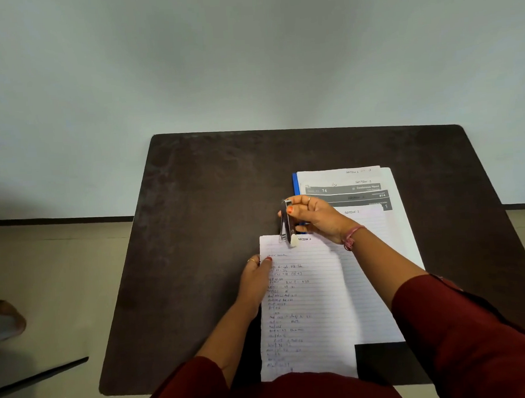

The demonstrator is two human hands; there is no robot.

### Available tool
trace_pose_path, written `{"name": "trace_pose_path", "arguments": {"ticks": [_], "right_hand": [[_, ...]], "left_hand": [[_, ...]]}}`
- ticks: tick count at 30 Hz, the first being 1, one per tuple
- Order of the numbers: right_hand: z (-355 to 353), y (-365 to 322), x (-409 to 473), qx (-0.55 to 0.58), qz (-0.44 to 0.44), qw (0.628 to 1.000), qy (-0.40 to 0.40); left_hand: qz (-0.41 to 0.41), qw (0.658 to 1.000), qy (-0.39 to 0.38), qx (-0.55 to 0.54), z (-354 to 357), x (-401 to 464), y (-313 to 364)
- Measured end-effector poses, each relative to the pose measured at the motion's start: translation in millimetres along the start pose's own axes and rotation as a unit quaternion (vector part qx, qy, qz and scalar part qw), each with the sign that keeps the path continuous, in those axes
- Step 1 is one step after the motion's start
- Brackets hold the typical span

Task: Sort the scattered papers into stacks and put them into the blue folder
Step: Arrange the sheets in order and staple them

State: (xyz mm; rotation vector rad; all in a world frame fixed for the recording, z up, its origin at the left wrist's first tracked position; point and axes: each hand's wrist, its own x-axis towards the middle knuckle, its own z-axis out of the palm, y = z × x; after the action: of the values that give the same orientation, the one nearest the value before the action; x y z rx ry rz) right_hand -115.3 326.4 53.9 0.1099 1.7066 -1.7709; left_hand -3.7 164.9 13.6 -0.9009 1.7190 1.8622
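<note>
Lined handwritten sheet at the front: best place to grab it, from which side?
Pinch the lined sheet at its left long edge, from the left, where the left hand holds it. The stapler in the right hand takes the top edge.

The left hand point(257, 282) lies low at seven o'clock, thumb pinching. The right hand point(315, 216) reaches toward twelve, fingers curled in a grip.
</note>
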Motion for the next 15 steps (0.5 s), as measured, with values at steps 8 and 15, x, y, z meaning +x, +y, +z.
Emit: {"name": "trace_pose_path", "arguments": {"ticks": [8, 15], "right_hand": [[0.0, 10.4, -8.2, 0.018, -0.042, 0.998, 0.040], [2.3, 2.1, -1.2, -0.139, -0.054, 0.989, 0.016]], "left_hand": [[0.025, 1.000, 0.012, 0.012, 3.7, -3.7, 1.3], [0.050, 0.999, 0.007, 0.002, 6.5, -9.4, 1.0]]}}
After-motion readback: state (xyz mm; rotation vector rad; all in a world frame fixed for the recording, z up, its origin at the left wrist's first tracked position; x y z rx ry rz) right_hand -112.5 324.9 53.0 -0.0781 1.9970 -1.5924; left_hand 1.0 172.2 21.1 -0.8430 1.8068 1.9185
